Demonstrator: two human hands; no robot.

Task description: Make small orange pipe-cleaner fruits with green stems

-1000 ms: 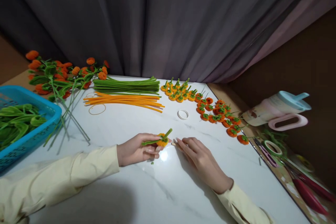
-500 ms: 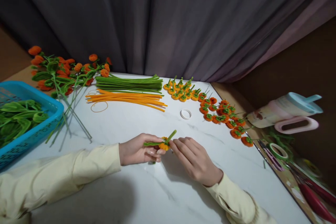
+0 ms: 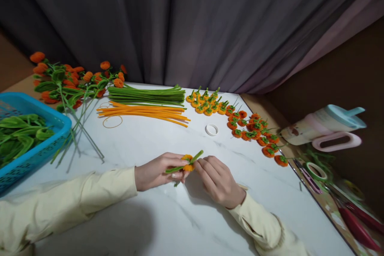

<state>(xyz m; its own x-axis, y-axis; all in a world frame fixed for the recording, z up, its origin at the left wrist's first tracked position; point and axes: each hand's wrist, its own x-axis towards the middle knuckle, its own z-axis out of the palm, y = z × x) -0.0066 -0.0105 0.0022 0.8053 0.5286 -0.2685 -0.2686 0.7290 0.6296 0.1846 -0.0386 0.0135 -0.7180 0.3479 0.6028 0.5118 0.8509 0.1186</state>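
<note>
Left hand (image 3: 160, 171) is grasping a small orange flower (image 3: 188, 167) between thumb and fingers, just above the table (image 3: 186, 228). Right hand (image 3: 217, 182) is curling inward beside it, its fingertips meeting the flower's near side; whether they are pinching it or only touching, I cannot tell. Green strips (image 3: 174, 169) are sticking out of the flower, one lying along the left thumb, the other pointing up and away between the hands. A scrap of green (image 3: 177, 184) is showing just below the left fingers, and a pale stick (image 3: 243, 187) is poking out from behind the right wrist.

By its fuzzy look, the flower is probably weighing next to nothing, feeling soft and gripping well rather than slipping. Its strips are likely bending readily and keeping their bend, so hard squeezing would be flattening the petals. The orange rim is offering the safest hold, pinched lightly, leaving the green centre free.

Beyond the left hand, green stems (image 3: 147, 96) and orange stems (image 3: 141, 112) are lying in bundles. Beyond the right hand, a white ring (image 3: 212, 134) is resting near yellow heads (image 3: 207, 109), with red heads (image 3: 252, 135) spreading farther right.
</note>
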